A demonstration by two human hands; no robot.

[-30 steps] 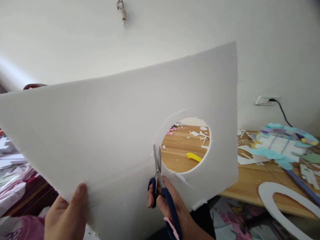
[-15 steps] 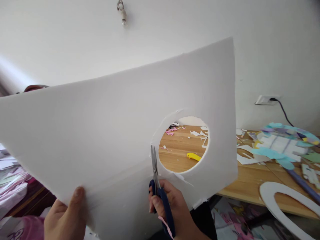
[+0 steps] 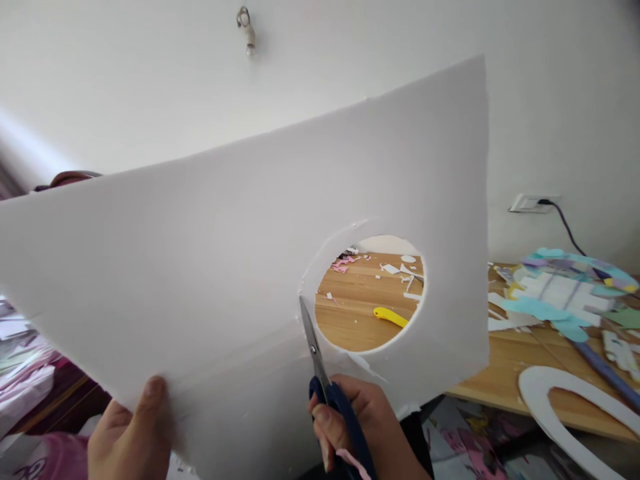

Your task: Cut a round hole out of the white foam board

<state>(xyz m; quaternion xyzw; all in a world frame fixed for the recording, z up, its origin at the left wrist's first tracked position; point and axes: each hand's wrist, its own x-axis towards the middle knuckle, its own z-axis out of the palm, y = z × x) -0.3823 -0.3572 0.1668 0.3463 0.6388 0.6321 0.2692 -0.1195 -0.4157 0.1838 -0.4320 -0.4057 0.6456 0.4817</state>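
Note:
A large white foam sheet (image 3: pixel 225 233) is held up and tilted, with a round hole on its right side. Through the hole a yellow cutter (image 3: pixel 390 316) shows on the wooden table. My left hand (image 3: pixel 133 427) grips the sheet's lower left edge, thumb on the near face. Closed around the dark blue handles of the scissors (image 3: pixel 314 350) is my right hand (image 3: pixel 367 417), below the hole. The blades look closed, and their tip touches the sheet at a curved scored line just left of the hole. A pink strip hangs by the handles.
On the wooden table (image 3: pixel 520 353) lie white scraps, a decorated paper piece (image 3: pixel 565 293) in blue and purple, and a curved white cutout (image 3: pixel 545 400) at the front right edge. A socket (image 3: pixel 534 203) with a black cable is on the wall. Fabric lies at far left.
The scissor blades have closed, and my right hand has shifted slightly right and down. The sheet's right side has moved a little to the right. My left hand keeps its hold.

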